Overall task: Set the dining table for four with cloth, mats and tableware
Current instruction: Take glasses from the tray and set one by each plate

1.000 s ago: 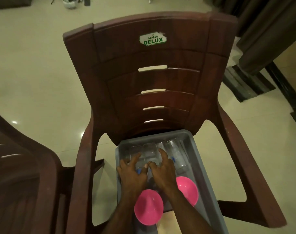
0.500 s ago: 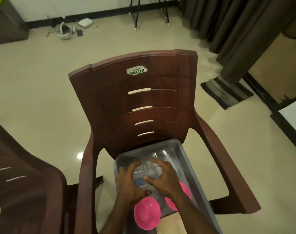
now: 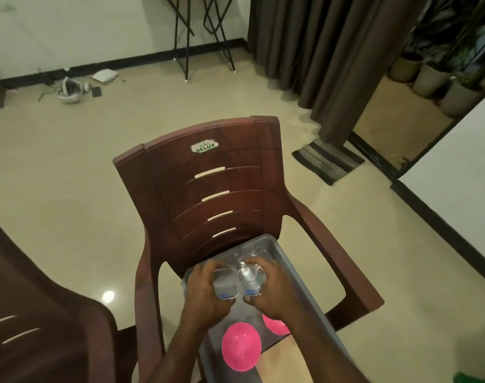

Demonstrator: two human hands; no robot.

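Gripping one clear glass apiece, my left hand (image 3: 205, 293) wraps round the left glass (image 3: 225, 283) and my right hand (image 3: 271, 291) round the right glass (image 3: 251, 277), fingers curled, the two tumblers side by side and touching or very nearly so above the grey tub (image 3: 291, 275). My worry is that they knock together as I carry them, and smooth glass held one-handed could slip, dropping into the tub, where more glassware seems to lie at the far end, though I cannot count it through the glare. Two pink bowls, the near bowl (image 3: 241, 346) and the right bowl (image 3: 274, 326), sit in the near half of the tub, the right one partly hidden under my right forearm. The tub rests on the seat of the brown chair (image 3: 205, 194), and a bump could tip it. No tabletop with cloth or mats is in view, so I cannot judge how far the setting has come. Something green (image 3: 474, 378) is cut off at the lower right corner; I cannot identify it.
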